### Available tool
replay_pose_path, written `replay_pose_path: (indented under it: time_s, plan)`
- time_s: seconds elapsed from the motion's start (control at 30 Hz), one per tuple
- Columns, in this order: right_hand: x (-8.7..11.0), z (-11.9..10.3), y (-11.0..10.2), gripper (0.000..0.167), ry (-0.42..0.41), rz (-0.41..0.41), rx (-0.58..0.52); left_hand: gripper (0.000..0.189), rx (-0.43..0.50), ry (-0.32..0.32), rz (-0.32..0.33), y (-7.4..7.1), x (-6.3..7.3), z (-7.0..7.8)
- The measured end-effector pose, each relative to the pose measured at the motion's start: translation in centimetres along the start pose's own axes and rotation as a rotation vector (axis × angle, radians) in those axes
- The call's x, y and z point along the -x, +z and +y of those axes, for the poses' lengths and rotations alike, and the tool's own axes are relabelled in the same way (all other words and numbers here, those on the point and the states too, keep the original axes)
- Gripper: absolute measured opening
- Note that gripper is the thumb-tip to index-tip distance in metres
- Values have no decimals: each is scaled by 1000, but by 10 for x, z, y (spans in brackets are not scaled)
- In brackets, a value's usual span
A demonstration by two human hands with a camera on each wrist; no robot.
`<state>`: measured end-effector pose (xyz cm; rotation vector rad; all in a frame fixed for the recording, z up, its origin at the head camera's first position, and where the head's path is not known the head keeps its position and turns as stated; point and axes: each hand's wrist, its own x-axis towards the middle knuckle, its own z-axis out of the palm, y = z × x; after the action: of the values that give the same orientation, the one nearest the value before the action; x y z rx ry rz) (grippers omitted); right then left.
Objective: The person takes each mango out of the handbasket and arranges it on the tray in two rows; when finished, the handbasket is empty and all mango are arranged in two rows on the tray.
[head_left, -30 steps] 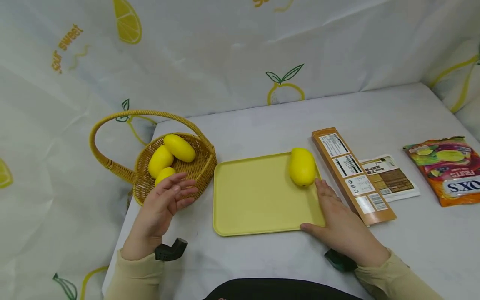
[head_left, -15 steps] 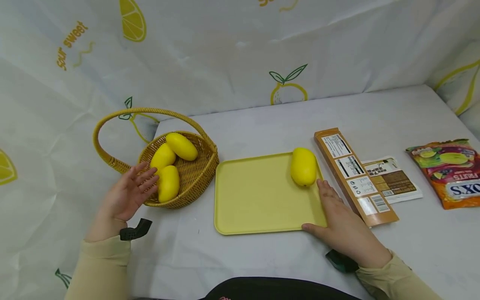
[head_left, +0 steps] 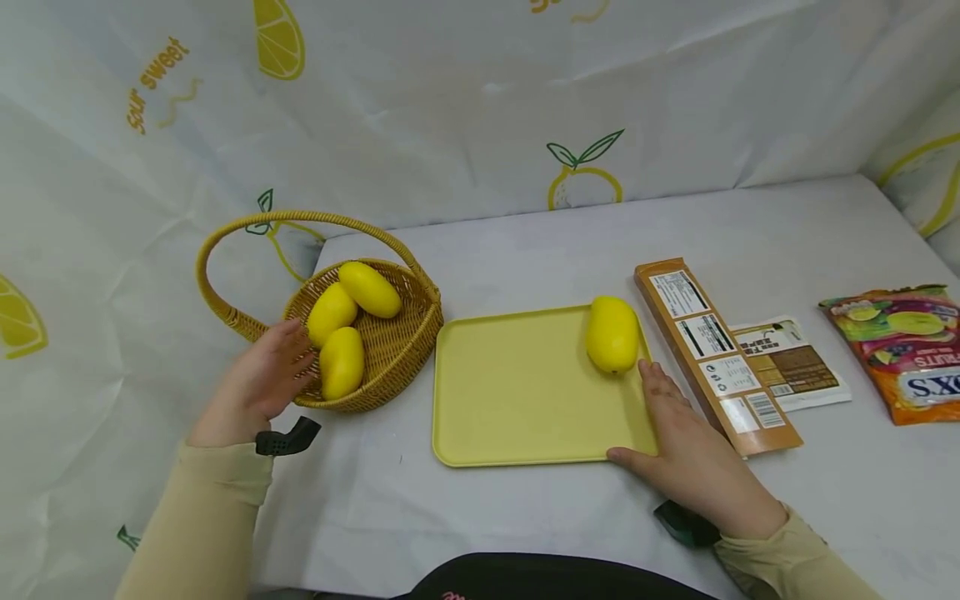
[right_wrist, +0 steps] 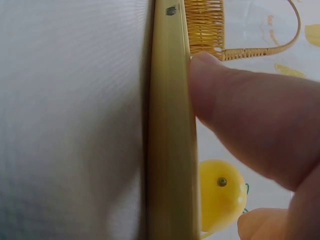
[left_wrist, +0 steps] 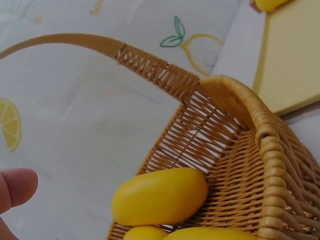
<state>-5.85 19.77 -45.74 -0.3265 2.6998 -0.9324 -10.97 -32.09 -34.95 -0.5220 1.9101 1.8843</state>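
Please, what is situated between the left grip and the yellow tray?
In the head view, the wicker basket stands between the left grip and the yellow tray, with three yellow fruits inside it.

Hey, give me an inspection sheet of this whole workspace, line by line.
Surface: white cloth-covered tabletop, lightly creased.
Job's things: brown wicker basket with arched handle, holding three yellow oval fruits; pale-yellow rectangular tray bearing a fourth yellow oval fruit near its far right corner.
Clutter: long brown cardboard box with white labels, partly hiding a flat white-and-brown packet; glossy multicoloured pouch farther right.
Hands: left hand, fingers extended, by the basket's left rim, contact unclear; right hand at the tray's near right corner, thumb touching it.
Cables: nothing seen.
Surroundings: white lemon-print backdrop behind and at both sides.
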Motion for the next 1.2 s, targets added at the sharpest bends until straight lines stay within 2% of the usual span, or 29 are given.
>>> replay_pose_path:
  time_s: [0.17,0.4,0.7,0.83,0.93,1.07,1.2]
  plan:
    - [1,1,0,136,-3,7,-2,89,-37,-59,18,7,-14,-3]
    - [-1,0,3,136,-16,7,-7,84,-52,-83,-2,9,-25,-6]
    - [-2,-2,3,131,-17,1,-1,81,-112,-159,-133,6,-43,-10]
    - [-1,-3,2,132,-15,5,0,74,-172,-155,-137,11,-47,-12]
    - [-1,-2,1,132,-15,8,3,70,-205,-128,-156,16,-47,-13]
    - [0,-1,0,133,-15,14,9,73,-219,-87,-199,20,-50,-15]
    - [1,-1,-1,134,-11,16,14,77,-256,-48,-203,21,-53,-16]
